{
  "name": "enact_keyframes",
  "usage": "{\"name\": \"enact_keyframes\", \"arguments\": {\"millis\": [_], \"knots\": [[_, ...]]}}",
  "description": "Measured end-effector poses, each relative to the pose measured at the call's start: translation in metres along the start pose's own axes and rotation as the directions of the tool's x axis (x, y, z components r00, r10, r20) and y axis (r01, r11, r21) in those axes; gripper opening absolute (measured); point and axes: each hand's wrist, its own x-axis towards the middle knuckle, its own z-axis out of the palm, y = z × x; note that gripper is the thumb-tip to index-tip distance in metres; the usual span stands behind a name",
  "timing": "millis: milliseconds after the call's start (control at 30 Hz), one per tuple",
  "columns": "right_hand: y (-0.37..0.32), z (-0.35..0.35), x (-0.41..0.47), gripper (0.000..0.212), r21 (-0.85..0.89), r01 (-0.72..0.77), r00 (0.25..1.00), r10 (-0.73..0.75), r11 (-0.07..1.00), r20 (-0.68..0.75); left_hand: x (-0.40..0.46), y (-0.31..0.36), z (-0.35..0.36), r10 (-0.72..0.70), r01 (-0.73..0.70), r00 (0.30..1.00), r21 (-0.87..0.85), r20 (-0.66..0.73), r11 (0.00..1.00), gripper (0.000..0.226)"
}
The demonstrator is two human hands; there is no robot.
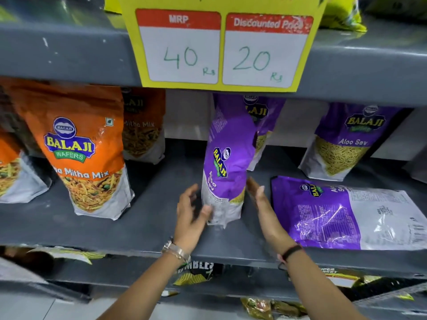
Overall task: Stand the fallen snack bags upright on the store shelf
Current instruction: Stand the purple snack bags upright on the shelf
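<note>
Two bare hands steadied a tall purple foil Aloo Sev snack bag (227, 162) standing on a grey metal store shelf (143, 218).

The left hand (190, 211) touched the bag's base, fingers spread; the right hand (260, 197) hovered open just beside it, likely guarding against a topple. Another purple foil bag (346, 213) lay flat to the right, not yet stood up.
</note>
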Motion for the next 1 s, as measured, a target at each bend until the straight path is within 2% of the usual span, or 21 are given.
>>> {"name": "enact_keyframes", "arguments": {"millis": [67, 133, 200, 233, 300, 367, 433, 467, 567, 633, 667, 733, 800, 900, 967, 1000], "knots": [[-0.006, 0.010, 0.009, 0.071, 0.024, 0.014, 0.999, -0.015, 1.000, 0.035, -0.004, -0.007, 0.006, 0.047, -0.057, 0.993, 0.092, 0.106, 0.994, 0.079], [-0.011, 0.023, 0.003, 0.060, 0.065, 0.058, 0.997, -0.061, 0.996, 0.039, 0.006, -0.007, 0.002, 0.014, -0.034, 0.974, 0.085, 0.228, 0.996, 0.090], [-0.008, 0.032, -0.008, 0.078, 0.143, 0.111, 0.993, -0.104, 0.983, -0.057, 0.023, -0.002, -0.011, -0.028, 0.003, 0.940, 0.073, 0.341, 0.997, 0.092], [-0.005, 0.034, -0.017, 0.082, 0.153, 0.137, 0.987, -0.123, 0.979, -0.101, 0.032, -0.003, -0.019, -0.051, 0.022, 0.937, 0.088, 0.345, 0.996, 0.093], [0.003, 0.033, -0.034, 0.080, 0.127, 0.171, 0.973, -0.147, 0.977, -0.176, 0.044, -0.008, -0.031, -0.108, 0.074, 0.962, 0.143, 0.249, 0.987, 0.091], [0.005, 0.024, -0.038, 0.067, 0.094, 0.192, 0.953, -0.163, 0.977, -0.255, 0.044, -0.012, -0.035, -0.132, 0.129, 0.991, 0.104, 0.025, 0.986, 0.063], [-0.002, 0.011, -0.028, 0.052, 0.063, 0.205, 0.943, -0.180, 0.977, -0.280, 0.033, -0.012, -0.031, -0.159, 0.170, 0.971, 0.050, -0.179, 0.984, 0.041], [-0.007, 0.003, -0.017, 0.056, 0.033, 0.191, 0.954, -0.178, 0.981, -0.243, 0.029, -0.011, -0.028, -0.161, 0.167, 0.971, 0.020, -0.178, 0.986, 0.040], [-0.014, -0.014, 0.012, 0.082, -0.075, 0.166, 0.986, -0.167, 0.983, -0.013, 0.022, -0.009, -0.020, -0.121, 0.112, 0.985, 0.076, 0.122, 0.991, 0.058], [-0.009, -0.014, 0.021, 0.080, -0.129, 0.161, 0.985, -0.151, 0.978, 0.085, 0.027, -0.011, -0.019, -0.137, 0.115, 0.976, 0.132, 0.171, 0.985, 0.068], [-0.004, -0.012, 0.022, 0.077, -0.173, 0.154, 0.987, -0.145, 0.973, 0.064, 0.033, -0.014, -0.021, -0.142, 0.118, 0.977, 0.149, 0.162, 0.982, 0.071], [0.003, -0.004, 0.020, 0.074, -0.223, 0.152, 0.982, -0.172, 0.963, -0.074, 0.042, -0.013, -0.025, -0.147, 0.118, 0.975, 0.173, 0.169, 0.978, 0.075], [0.006, 0.003, 0.016, 0.074, -0.246, 0.156, 0.963, -0.203, 0.957, -0.177, 0.048, -0.012, -0.028, -0.148, 0.118, 0.972, 0.166, 0.184, 0.979, 0.066], [0.008, 0.007, 0.013, 0.074, -0.278, 0.137, 0.954, -0.203, 0.951, -0.223, 0.049, -0.014, -0.028, -0.152, 0.127, 0.975, 0.154, 0.160, 0.980, 0.055], [0.005, 0.006, 0.011, 0.075, -0.291, 0.131, 0.957, -0.198, 0.948, -0.212, 0.043, -0.012, -0.025, -0.144, 0.126, 0.983, 0.148, 0.115, 0.981, 0.059], [0.001, 0.004, 0.009, 0.076, -0.290, 0.137, 0.960, -0.199, 0.947, -0.195, 0.038, -0.010, -0.024, -0.127, 0.120, 0.991, 0.143, 0.043, 0.982, 0.063]]}}
